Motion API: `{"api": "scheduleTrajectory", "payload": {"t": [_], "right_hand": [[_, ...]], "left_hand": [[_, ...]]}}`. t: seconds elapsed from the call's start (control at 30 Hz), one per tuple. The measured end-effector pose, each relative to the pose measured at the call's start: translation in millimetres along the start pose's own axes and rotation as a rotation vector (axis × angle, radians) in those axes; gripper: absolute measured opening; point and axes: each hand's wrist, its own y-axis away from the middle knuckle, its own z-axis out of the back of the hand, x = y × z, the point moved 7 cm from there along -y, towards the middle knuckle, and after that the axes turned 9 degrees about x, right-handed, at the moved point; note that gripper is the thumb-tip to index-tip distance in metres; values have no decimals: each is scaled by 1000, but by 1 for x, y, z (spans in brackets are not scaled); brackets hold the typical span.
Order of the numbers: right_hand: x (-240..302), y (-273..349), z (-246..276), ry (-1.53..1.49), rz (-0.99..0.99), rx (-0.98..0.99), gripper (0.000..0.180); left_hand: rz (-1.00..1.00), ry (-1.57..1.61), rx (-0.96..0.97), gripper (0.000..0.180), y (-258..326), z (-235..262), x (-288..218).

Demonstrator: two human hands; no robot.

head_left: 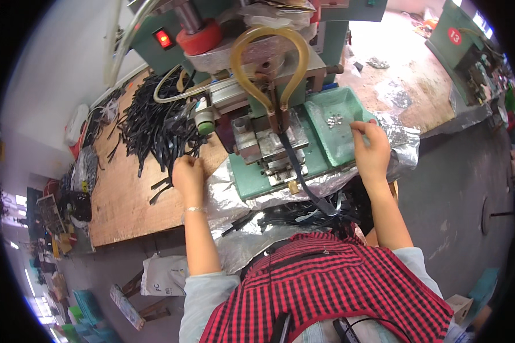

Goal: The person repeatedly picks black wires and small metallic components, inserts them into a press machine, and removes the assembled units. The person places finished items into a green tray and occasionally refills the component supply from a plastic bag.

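Observation:
My left hand [187, 176] is closed at the near edge of a heap of black straps [160, 123], its fingers on a strap there. Over the right side of a green tray [337, 153] is my right hand [373, 150], thumb and forefinger brought together; whatever sits between them is too small to make out. Small silvery metal pieces [334, 120] lie in that tray. Between my hands stands a green press machine [252, 183] with a metal die block [277, 143]. One black strap [296, 166] runs from the block down over the front edge toward my lap.
A yellowish looped hose [303, 57] arches above the die. Crumpled foil [403, 146] covers the table edge, and more black straps [326, 214] lie near my lap. A red-lit switch [163, 38] glows on the machine. A white sack [165, 275] stands below the wooden table [126, 211].

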Motion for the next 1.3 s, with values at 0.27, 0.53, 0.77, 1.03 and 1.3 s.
{"api": "scheduleTrajectory", "payload": {"t": [0.27,0.53,0.77,1.03,1.3], "right_hand": [[-62,56,48,-148,-317,-15,14],[56,-11,10,-431,-36,102,11],[101,-25,-49,-723,15,152,17],[113,-22,-50,-1133,-180,215,35],[128,-28,-16,-855,-87,397,43]], "left_hand": [[48,254,-164,15,-28,44,144],[-97,826,-109,20,-33,6,52],[-367,995,-192,16,9,23,-46],[-764,1205,-339,5,102,127,-136],[-1385,493,-384,23,163,109,-211]]}}
